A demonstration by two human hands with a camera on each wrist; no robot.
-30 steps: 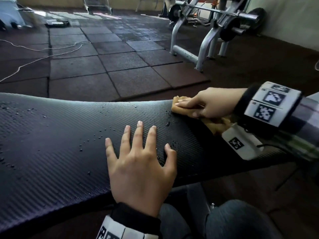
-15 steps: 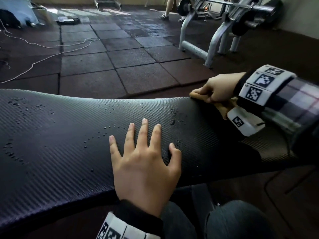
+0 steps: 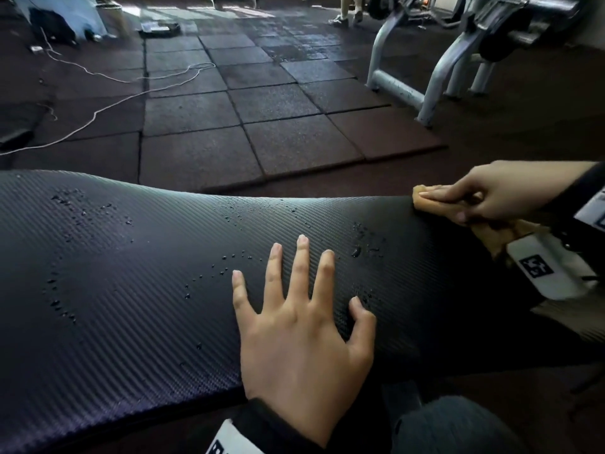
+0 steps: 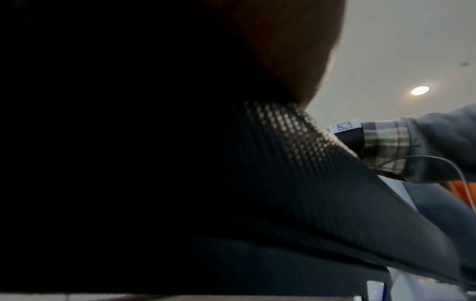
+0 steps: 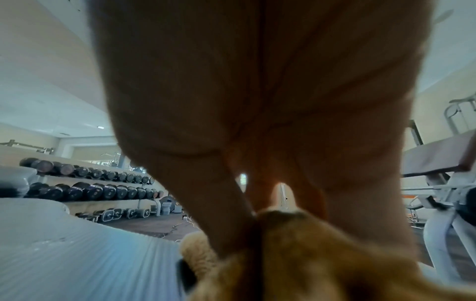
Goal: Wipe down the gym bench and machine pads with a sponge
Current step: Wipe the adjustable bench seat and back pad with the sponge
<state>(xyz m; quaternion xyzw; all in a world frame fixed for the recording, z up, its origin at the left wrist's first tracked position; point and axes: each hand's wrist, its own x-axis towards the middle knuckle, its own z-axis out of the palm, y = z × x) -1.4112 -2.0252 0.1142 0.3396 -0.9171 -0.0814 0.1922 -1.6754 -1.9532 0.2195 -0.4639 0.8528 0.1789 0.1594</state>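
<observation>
Nearest us, our left hand lies flat on the black textured bench pad, palm down, fingers straight and spread, holding nothing; its wrist camera is mostly dark, showing only the pad's ribbed edge. Water droplets bead on the pad just ahead of the fingertips, with more scattered toward its left end. Further out and to the right, at the pad's far edge, our right hand presses a yellow-tan sponge against the pad, fingers extended over its top and thumb beneath, so the sponge is pinched between them; from the right wrist the sponge bunches under the fingers. Beyond the bench, brown rubber floor tiles stretch away, crossed by a white cable. The grey steel legs of a weight machine stand far right. A dumbbell rack lines the distant wall.
</observation>
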